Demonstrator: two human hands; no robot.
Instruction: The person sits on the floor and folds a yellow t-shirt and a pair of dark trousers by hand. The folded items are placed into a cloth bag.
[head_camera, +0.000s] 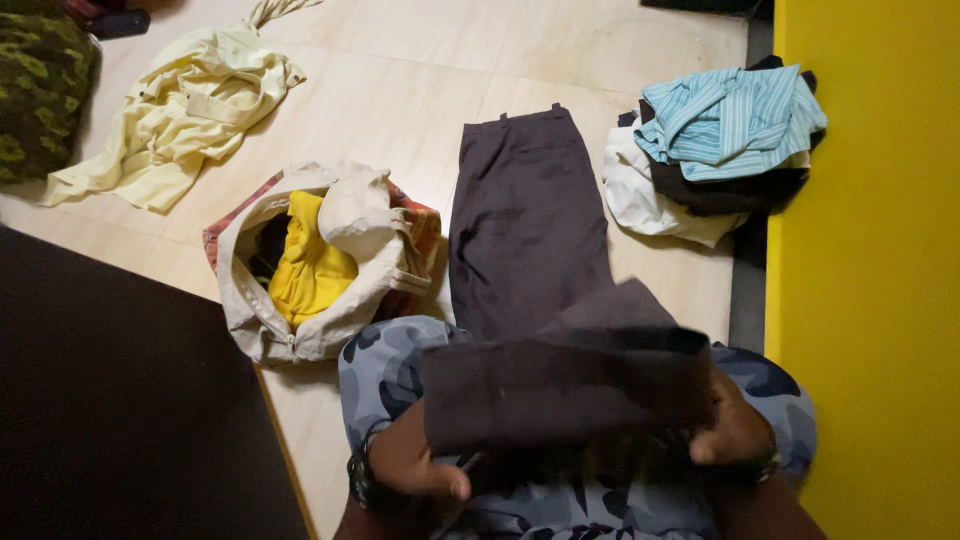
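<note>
Trousers (527, 215), dark grey-brown, lie stretched out on the pale tiled floor (400, 60), waistband away from us, while we lift their near end up into a fold across our lap. Our left hand (420, 465) pinches the lower left corner of that raised fold, thumb showing in front and the other fingers hidden behind the cloth. Our right hand (735, 430) grasps the fold's right edge; we see only its back and knuckles, the fingertips lost in the fabric. The lifted part is blurred, so we cannot tell how many layers it has. It covers much of our lap, clad in blue camouflage cloth, and the picture's lower edge cuts off both wrists. Just left of the trousers stands an open bag (300, 300), whitish, with a yellow garment (310, 265) inside and something dark beneath that we cannot make out. Farther left a cream shirt (190, 110) lies crumpled, and a green patterned thing (40, 80) is cut off by the corner. To the right a heap of clothes (715, 150), a striped blue shirt on top, rests against a yellow wall (870, 270). A dark slab (120, 400) fills the lower left, featureless.
</note>
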